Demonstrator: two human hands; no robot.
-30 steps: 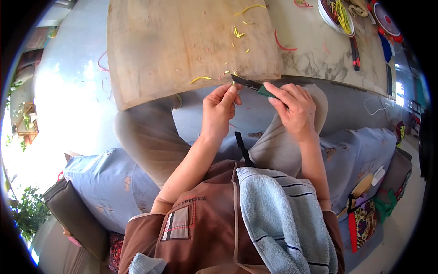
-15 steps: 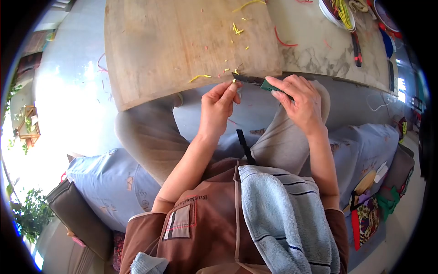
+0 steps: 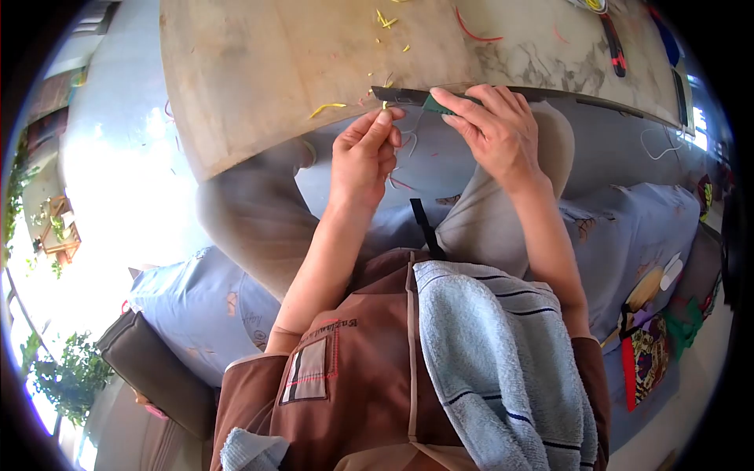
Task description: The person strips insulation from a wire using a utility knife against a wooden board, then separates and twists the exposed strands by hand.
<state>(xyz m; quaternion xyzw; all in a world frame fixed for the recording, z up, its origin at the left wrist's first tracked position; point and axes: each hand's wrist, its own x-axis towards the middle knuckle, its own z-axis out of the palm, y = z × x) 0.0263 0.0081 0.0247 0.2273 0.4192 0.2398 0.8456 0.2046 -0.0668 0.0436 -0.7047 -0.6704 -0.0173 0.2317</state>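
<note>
My left hand (image 3: 363, 153) is closed, with thumb and forefinger pinching the end of a small yellow strand (image 3: 385, 105) by the near edge of the wooden board (image 3: 259, 86). Thin pale and reddish strands hang below these fingers. In my right hand (image 3: 503, 133) is a knife with a green handle (image 3: 438, 104). Its dark blade (image 3: 397, 95) points left, lying along the board's edge just above the yellow strand. Whether the blade touches the strand I cannot tell. Close by on the board rests a curved yellow piece (image 3: 327, 108).
Yellow scraps (image 3: 383, 20) are scattered on the board. A red strand (image 3: 475, 30) lies on the marbled tabletop (image 3: 542, 59), with a black-and-red tool (image 3: 614, 47) farther right. A light blue towel (image 3: 479, 337) drapes over my apron (image 3: 361, 337).
The whole view has shifted, so the board sits higher in it. The knife has moved slightly up relative to my left fingers, and more of its blade shows. Both hands keep their grip.
</note>
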